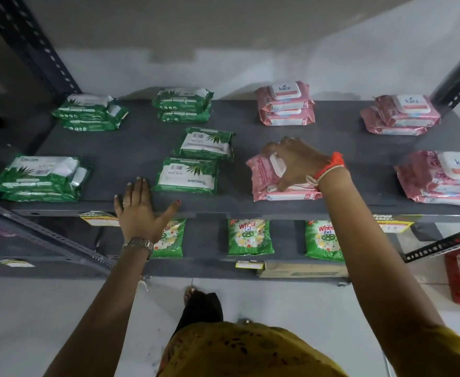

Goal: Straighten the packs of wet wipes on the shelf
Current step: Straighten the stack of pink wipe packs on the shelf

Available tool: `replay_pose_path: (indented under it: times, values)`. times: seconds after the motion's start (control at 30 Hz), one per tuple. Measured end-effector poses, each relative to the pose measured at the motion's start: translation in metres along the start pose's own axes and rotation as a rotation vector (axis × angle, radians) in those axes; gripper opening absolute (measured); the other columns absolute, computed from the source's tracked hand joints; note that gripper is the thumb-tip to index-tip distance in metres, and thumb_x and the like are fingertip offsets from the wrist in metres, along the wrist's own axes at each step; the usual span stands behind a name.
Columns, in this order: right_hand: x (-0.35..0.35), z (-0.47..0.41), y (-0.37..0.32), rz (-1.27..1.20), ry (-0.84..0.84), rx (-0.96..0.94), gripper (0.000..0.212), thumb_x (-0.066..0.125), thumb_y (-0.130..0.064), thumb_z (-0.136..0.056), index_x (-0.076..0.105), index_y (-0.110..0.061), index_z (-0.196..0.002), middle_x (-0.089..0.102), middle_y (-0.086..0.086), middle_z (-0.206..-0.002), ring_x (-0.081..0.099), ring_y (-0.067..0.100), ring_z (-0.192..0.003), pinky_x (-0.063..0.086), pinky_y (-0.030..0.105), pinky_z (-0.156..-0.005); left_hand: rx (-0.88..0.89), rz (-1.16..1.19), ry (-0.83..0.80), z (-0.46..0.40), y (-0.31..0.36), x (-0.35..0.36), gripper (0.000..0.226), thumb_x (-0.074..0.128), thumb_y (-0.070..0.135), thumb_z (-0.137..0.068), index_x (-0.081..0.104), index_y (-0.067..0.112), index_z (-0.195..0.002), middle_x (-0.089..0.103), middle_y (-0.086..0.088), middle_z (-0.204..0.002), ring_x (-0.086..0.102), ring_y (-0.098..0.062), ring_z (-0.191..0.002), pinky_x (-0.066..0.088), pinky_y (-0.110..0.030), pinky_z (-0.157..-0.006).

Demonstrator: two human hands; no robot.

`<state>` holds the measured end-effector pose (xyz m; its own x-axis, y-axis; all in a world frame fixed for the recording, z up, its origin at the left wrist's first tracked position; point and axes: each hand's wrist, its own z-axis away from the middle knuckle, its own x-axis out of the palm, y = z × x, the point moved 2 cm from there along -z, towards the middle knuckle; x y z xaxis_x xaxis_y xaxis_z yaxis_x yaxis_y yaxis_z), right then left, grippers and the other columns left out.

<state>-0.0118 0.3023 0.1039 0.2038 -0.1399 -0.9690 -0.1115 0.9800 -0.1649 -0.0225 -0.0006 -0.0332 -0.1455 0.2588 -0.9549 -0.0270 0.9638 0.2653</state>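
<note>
The pink pack [275,176] under the right hand [295,161] sits at the front edge of the grey shelf [131,148], right of centre in the frame. It tops a short stack of two; its long axis runs roughly left to right, skewed slightly so the left end lies farther back than the right. The flap lid faces up. The right hand is curled over the pack from above, fingers [271,149] on the far edge and thumb on the near side, gripping it.

Three other pink Kara stacks stand on the right half: one at back centre-right [286,104], one at back right [401,115], one at front right [441,178]. All lie with long axes left to right, the back-right one a little twisted.

The left half holds green Origami packs. Two single packs at centre [205,144] [186,176] lie printed side turned away, barcodes up, each slightly rotated. Stacks sit at back left [91,112], back centre [182,104] and front left [39,176].

The left hand [139,210] rests flat and spread on the shelf's front lip, holding nothing.

On the shelf beneath, green Wheel detergent bags [249,238] stand in a row.
</note>
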Motion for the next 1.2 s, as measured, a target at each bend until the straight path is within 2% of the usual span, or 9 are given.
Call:
replay_pose_path:
  times: [0.17, 0.33, 0.4, 0.5, 0.6, 0.7, 0.93, 1.07, 1.2]
  values:
    - [0.021, 0.008, 0.007, -0.077, -0.013, 0.072, 0.099, 0.080, -0.029, -0.061, 0.025, -0.018, -0.143, 0.036, 0.019, -0.145, 0.031, 0.037, -0.136, 0.023, 0.050, -0.115, -0.125, 0.264, 0.069, -0.001, 0.009, -0.010, 0.107, 0.028, 0.078, -0.059, 0.019, 0.012, -0.142, 0.039, -0.015, -0.145, 0.033, -0.032, -0.135, 0.008, -0.050, -0.116]
    - [0.051, 0.067, -0.020, -0.915, 0.666, 0.214, 0.067, 0.079, -0.014, -0.064, 0.049, -0.013, -0.125, 0.053, 0.005, -0.122, 0.050, 0.002, -0.106, 0.039, 0.004, -0.091, -0.011, 0.598, 0.275, -0.013, 0.076, -0.044, 0.085, 0.037, 0.062, -0.072, 0.029, 0.009, -0.138, 0.047, -0.014, -0.140, 0.043, -0.028, -0.128, 0.029, -0.046, -0.111]
    - [0.070, 0.081, -0.032, -1.533, 0.705, 0.440, 0.048, 0.073, -0.007, -0.071, 0.050, -0.013, -0.114, 0.056, 0.000, -0.100, 0.058, -0.002, -0.083, 0.050, 0.009, -0.079, 0.087, 0.871, 0.098, -0.022, 0.118, -0.046, 0.076, 0.045, 0.055, -0.073, 0.035, 0.012, -0.136, 0.049, -0.008, -0.137, 0.044, -0.022, -0.127, 0.035, -0.035, -0.107]
    - [0.098, 0.072, -0.024, -1.963, 0.450, 0.704, 0.057, 0.069, -0.021, -0.078, 0.042, -0.006, -0.125, 0.058, 0.012, -0.107, 0.062, 0.017, -0.095, 0.053, 0.024, -0.087, 0.018, 1.076, -0.330, -0.043, 0.176, -0.039, 0.090, 0.046, 0.066, -0.061, 0.033, 0.018, -0.136, 0.055, 0.002, -0.122, 0.052, -0.023, -0.116, 0.040, -0.034, -0.098]
    - [0.107, 0.051, -0.004, -1.953, 0.481, 0.740, 0.062, 0.066, -0.028, -0.080, 0.040, -0.004, -0.131, 0.057, 0.019, -0.125, 0.061, 0.029, -0.110, 0.053, 0.014, -0.078, 0.040, 1.080, -0.597, -0.052, 0.215, -0.028, 0.077, 0.047, 0.061, -0.069, 0.041, 0.017, -0.132, 0.051, -0.003, -0.130, 0.051, -0.022, -0.116, 0.038, -0.036, -0.103]
    - [0.108, 0.036, 0.010, -2.029, 0.430, 0.748, 0.071, 0.069, -0.036, -0.073, 0.041, -0.006, -0.131, 0.060, 0.021, -0.122, 0.064, 0.024, -0.105, 0.057, 0.022, -0.075, 0.137, 0.896, -0.840, -0.052, 0.230, -0.016, 0.042, 0.046, 0.041, -0.086, 0.061, 0.009, -0.108, 0.061, -0.001, -0.097, 0.057, -0.015, -0.087, 0.044, -0.021, -0.077]
    - [0.074, 0.021, 0.057, -1.689, 0.282, 0.588, 0.025, 0.059, -0.037, -0.081, 0.062, -0.013, -0.080, 0.065, 0.012, -0.080, 0.059, 0.022, -0.070, 0.051, 0.031, -0.069, -0.275, 1.089, -0.703, -0.019, 0.225, 0.011, 0.033, 0.050, 0.043, -0.084, 0.057, 0.014, -0.069, 0.060, -0.004, -0.074, 0.055, -0.017, -0.066, 0.049, -0.020, -0.053]
    - [0.041, 0.007, 0.079, -1.289, 0.099, 0.476, 0.029, 0.054, -0.044, -0.083, 0.066, -0.017, -0.084, 0.070, 0.006, -0.070, 0.064, 0.015, -0.054, 0.053, 0.024, -0.061, -0.536, 1.210, -0.729, 0.010, 0.236, 0.025, 0.053, 0.056, 0.054, -0.071, 0.060, 0.010, -0.100, 0.065, -0.013, -0.110, 0.062, -0.032, -0.100, 0.050, -0.046, -0.093]
    - [0.030, 0.005, 0.089, -1.112, 0.129, 0.455, 0.045, 0.045, -0.050, -0.087, 0.066, -0.014, -0.102, 0.069, 0.005, -0.081, 0.066, 0.018, -0.072, 0.049, 0.028, -0.078, -0.618, 1.241, -0.684, 0.012, 0.243, 0.015, 0.067, 0.049, 0.059, -0.069, 0.053, 0.008, -0.113, 0.055, -0.018, -0.128, 0.053, -0.035, -0.115, 0.040, -0.051, -0.103]
